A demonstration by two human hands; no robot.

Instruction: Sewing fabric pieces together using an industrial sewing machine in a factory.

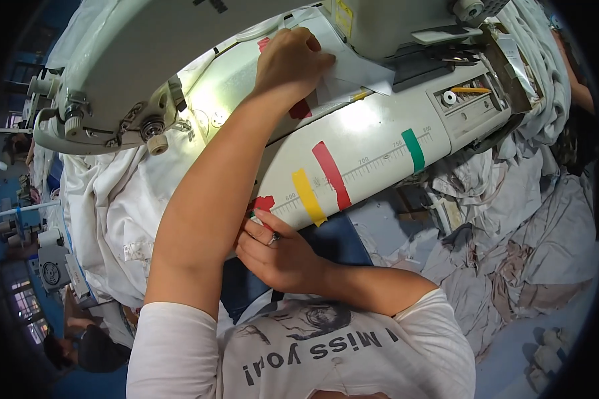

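Observation:
My left hand (291, 65) reaches across the sewing machine bed, its fingers bent down over a stiff white cloth piece (359, 63). The fingers look closed on the near side of this piece; the fingertips are partly hidden. My right hand (276, 251) is at the bed's front edge, beside a torn bit of red tape (264, 202). It wears a ring, and its fingers are bent and pressed together. What they hold, if anything, cannot be made out. The white sewing machine (133, 63) arches over the bed, its needle end left of my left forearm.
The white bed front (373, 146) carries a ruler scale with yellow (309, 197), red (331, 174) and green (413, 150) tape strips. A tray (469, 100) at right holds a bobbin and an orange stick. White cloth heaps (512, 246) lie at both sides. Other people work at far left and right.

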